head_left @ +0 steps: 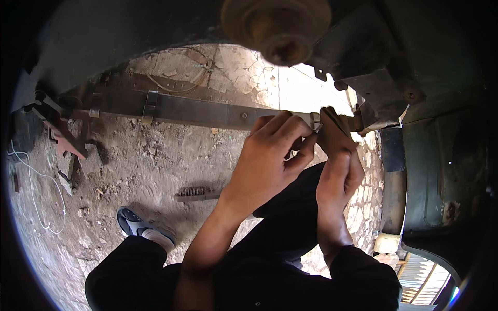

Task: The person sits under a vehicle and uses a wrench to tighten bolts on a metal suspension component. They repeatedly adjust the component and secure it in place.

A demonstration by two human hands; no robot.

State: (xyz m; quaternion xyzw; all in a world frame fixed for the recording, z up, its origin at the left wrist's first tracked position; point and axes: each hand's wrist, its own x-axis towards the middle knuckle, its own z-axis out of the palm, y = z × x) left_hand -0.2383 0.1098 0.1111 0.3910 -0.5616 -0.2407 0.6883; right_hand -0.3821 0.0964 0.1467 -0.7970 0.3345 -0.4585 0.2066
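My left hand (275,155) is closed in a pinch, thumb against fingers, just below the right part of a long dark leaf spring (202,112). A small glint shows at its fingertips; what it pinches is too small to name. My right hand (340,179) is closed around the lower end of a brown, flat, folded piece (332,132), which stands upward from the fingers. The piece's upper end overlaps the spring's right end. The two hands are close together, with the left fingertips beside the brown piece.
Overhead hangs a round, rusty metal part (280,31). Green vehicle bodywork (441,171) rises at the right. A reddish metal stand (65,137) is at the left, near a thin white wire (36,202). On the dirt floor lies a wire brush (194,194), beyond my sandalled foot (140,225).
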